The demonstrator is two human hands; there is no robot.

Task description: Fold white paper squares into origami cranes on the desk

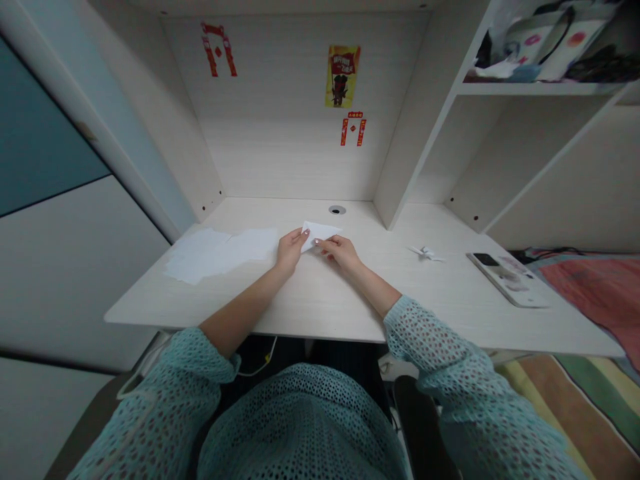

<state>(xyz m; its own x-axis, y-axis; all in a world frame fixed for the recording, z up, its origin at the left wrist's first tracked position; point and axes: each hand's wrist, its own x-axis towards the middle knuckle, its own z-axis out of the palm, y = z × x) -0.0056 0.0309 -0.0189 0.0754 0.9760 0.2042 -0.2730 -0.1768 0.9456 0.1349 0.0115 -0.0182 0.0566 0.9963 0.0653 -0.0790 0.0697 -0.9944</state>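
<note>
- Shelf compartments: the upper shelf point(540, 88) at the right carries bags point(547, 41) and dark items too dim to identify; the open compartment below it shows nothing inside.
- Folded white paper point(320, 233): lies on the pale wooden bench point(320, 300), near its middle, just in front of the round cable hole point(337, 210).
- Left hand point(291, 249): fingers curled closed, pinching the paper's left edge, heel resting on the bench.
- Right hand point(341, 251): fingers bent, fingertips pressed on the paper's near right edge.
- Loose white sheets point(220, 252): overlapping, flat on the bench, just left of the left hand.
- Small folded paper figure point(426, 253): on the bench, well right of the right hand.
- Phone point(507, 278): flat near the bench's right edge.
- Back panel: red and yellow stickers point(343, 75) above the work area.
- Striped bedding point(595, 293): beyond the right edge of the bench.
- The space between the hands and the person's body is unobstructed bench surface.
</note>
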